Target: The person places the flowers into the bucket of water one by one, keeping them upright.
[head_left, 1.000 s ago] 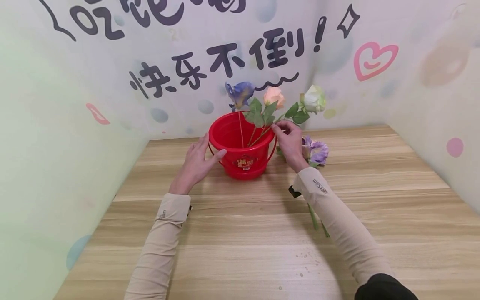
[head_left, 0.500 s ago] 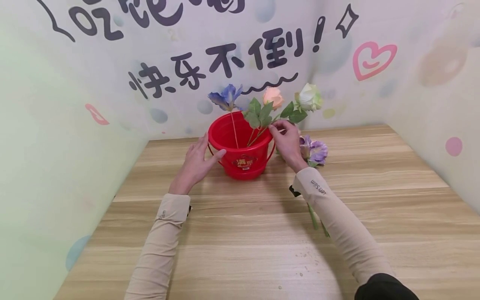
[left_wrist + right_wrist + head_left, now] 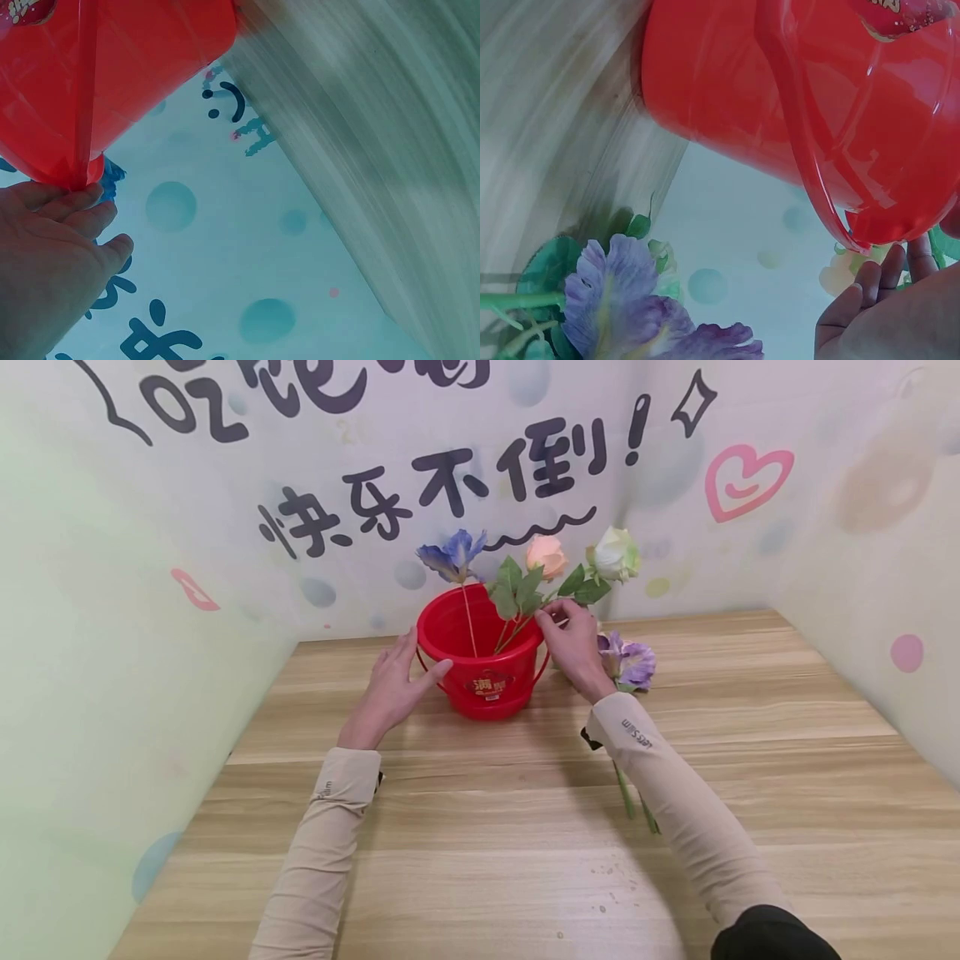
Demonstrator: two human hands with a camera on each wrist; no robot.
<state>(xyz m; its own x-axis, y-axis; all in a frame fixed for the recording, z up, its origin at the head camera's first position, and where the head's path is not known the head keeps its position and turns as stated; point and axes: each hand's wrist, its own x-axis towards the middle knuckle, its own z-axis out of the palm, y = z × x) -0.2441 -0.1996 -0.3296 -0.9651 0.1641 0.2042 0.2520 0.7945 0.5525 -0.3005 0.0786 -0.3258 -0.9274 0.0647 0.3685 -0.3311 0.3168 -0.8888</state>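
Observation:
A red plastic bucket [image 3: 517, 685] stands upright on the wooden table. My left hand [image 3: 386, 693] rests against its left rim, fingers straight and thumb spread; the left wrist view shows the fingertips at the bucket's rim [image 3: 56, 169], by the handle joint. At the right rim, my right hand [image 3: 573, 647] pinches the stem of a white-green rose [image 3: 617, 556], which leans to the right with its lower stem inside the bucket. A blue iris [image 3: 453, 558] and a peach rose [image 3: 546, 556] also stand in the bucket, their stem ends hidden.
Purple flowers [image 3: 636, 665] lie on the table right of the bucket, their green stems [image 3: 624, 789] running under my right forearm. Behind the table [image 3: 465, 843] rises a printed wall cloth [image 3: 360, 585]. Small droplets or marks [image 3: 603, 908] dot the near tabletop.
The blue iris has tipped leftward in the bucket. The white-green rose and my right hand have shifted slightly left. My left hand has stayed at the rim.

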